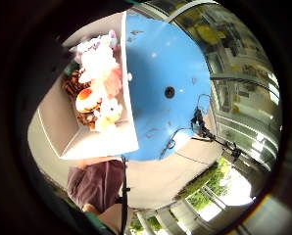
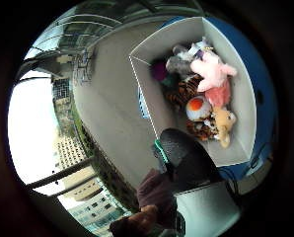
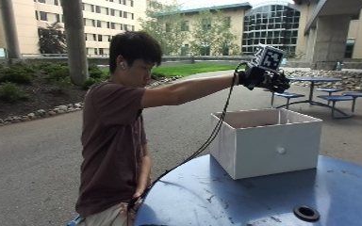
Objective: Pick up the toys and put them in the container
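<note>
Hidden and hard to see

From the outside view the box walls hide the toys inside, and the blue surface is cut off at the picture's edge. The hand is high over the box, but its fingers are too small to tell. In the pile, lower toys are hidden under the top ones.

Outdoor daylight — paved ground, buildings, blue picnic tables.
</note>
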Motion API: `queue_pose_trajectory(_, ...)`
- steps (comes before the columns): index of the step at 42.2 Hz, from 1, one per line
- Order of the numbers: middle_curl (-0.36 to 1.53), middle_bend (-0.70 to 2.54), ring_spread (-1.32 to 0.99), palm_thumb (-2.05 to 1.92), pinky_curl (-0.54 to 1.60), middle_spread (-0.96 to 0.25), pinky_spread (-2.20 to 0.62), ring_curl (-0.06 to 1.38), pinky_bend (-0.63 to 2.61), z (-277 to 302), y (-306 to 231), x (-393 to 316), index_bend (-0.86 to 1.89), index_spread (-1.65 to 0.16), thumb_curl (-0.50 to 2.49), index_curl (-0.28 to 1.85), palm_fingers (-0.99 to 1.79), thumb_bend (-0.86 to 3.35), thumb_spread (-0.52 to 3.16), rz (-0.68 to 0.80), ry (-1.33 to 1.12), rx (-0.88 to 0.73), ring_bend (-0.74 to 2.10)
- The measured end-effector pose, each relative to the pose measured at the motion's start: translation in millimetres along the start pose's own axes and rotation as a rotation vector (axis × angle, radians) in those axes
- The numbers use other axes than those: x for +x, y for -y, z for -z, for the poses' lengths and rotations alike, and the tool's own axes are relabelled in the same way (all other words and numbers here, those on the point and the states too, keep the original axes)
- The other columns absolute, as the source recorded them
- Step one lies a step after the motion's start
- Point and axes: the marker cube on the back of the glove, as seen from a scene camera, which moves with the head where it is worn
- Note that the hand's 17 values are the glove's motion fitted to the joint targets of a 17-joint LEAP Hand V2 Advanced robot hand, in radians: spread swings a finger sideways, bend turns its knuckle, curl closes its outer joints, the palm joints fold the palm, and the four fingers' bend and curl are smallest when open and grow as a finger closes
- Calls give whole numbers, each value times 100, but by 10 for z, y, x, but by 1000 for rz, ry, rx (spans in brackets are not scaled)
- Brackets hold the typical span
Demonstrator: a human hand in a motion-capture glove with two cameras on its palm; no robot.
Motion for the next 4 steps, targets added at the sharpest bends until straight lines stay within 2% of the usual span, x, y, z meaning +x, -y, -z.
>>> queue_pose_trajectory(2,32,8,-2,6,36,4,1,37,91,10,-41,-62,0,-13,68,24,-49,-3,119,124,26,16,33)
queue_pose_trajectory(4,30,8,-1,6,36,4,1,36,89,14,-41,-103,0,-13,65,23,-47,-2,120,140,37,30,31)
